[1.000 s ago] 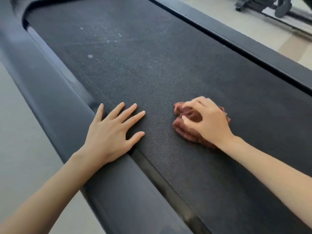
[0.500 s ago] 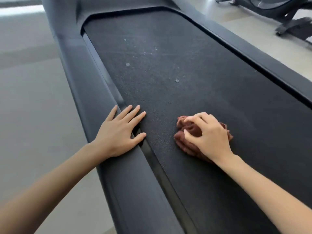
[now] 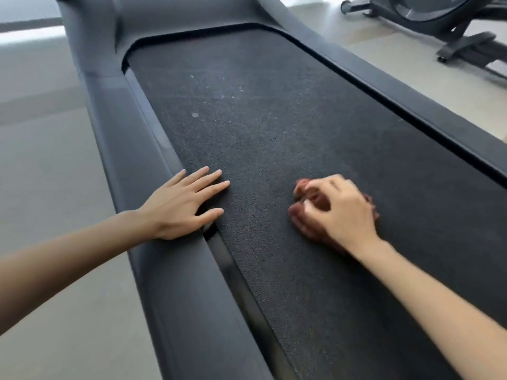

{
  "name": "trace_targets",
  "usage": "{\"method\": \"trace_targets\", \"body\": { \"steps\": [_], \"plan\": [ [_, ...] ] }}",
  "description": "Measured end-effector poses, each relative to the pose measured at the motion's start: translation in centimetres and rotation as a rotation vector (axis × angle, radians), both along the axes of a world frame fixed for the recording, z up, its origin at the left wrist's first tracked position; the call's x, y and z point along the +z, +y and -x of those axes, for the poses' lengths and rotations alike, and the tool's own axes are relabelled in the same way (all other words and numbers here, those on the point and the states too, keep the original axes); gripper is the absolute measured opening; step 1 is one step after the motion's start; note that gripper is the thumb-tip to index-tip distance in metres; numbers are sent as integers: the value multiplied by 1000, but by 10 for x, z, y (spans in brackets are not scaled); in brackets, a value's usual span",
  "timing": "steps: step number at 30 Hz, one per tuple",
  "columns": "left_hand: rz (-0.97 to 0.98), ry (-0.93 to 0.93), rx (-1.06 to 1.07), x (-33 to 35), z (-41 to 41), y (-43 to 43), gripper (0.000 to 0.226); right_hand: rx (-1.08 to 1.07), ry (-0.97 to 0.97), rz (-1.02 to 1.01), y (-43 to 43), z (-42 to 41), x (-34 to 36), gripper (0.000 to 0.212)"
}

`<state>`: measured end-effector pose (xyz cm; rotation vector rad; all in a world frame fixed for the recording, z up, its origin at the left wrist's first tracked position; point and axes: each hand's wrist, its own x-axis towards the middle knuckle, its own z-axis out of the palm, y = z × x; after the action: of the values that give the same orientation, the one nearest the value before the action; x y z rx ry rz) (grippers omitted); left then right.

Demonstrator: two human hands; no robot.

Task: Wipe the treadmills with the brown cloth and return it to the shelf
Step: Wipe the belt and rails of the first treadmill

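Note:
The black treadmill belt (image 3: 274,133) runs away from me, with pale dust specks (image 3: 195,114) on its far part. My right hand (image 3: 340,209) presses a bunched brown cloth (image 3: 300,215) onto the belt near its middle, fingers curled over it; most of the cloth is hidden under the hand. My left hand (image 3: 181,204) lies flat with fingers spread, palm on the dark grey left side rail (image 3: 123,138) and fingertips on the belt edge. It holds nothing.
The right side rail (image 3: 411,100) borders the belt. Beyond it, another black exercise machine (image 3: 450,31) stands on the pale floor at the top right. Grey floor (image 3: 41,174) lies left of the treadmill. The belt's front end meets the motor cover (image 3: 90,28).
The view has tilted up, showing more of the belt's far end. My right hand with the cloth is blurred, shifting slightly on the belt. My left hand stays put on the rail.

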<state>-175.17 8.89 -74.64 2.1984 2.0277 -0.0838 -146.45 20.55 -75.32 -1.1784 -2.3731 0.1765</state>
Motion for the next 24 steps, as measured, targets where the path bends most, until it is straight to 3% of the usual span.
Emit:
{"method": "trace_targets", "body": {
  "steps": [3, 5, 7, 11, 13, 15, 20, 22, 24],
  "plan": [
    [-11, 4, -22, -4, 16, 6, 75, -404, 29, 78, 52, 1, 2, 29],
    [-31, -18, -7, -7, 27, 10, 76, -507, 29, 81, 44, 24, 2, 30],
    [-54, -59, 23, -9, 34, 22, 81, -393, 51, 50, 2, 51, -1, 28],
    [-65, -96, -38, -12, 32, 51, 79, 117, 27, 93, -98, 51, 1, 30],
    [-54, -88, -122, -16, 27, 58, 75, 172, -11, 80, -100, 24, 4, 30],
    [-51, -95, -167, -20, 26, 61, 73, 14, -42, 65, -78, 0, 9, 28],
    [-79, -84, -187, -22, 25, 61, 73, -627, 15, 103, 9, 1, 8, 27],
    [-80, -109, -184, -22, 25, 61, 74, -745, -3, 110, 23, 15, 5, 30],
    [-75, -107, -217, -22, 27, 59, 71, -729, -15, 133, 10, 12, 5, 31]
  ]
}}
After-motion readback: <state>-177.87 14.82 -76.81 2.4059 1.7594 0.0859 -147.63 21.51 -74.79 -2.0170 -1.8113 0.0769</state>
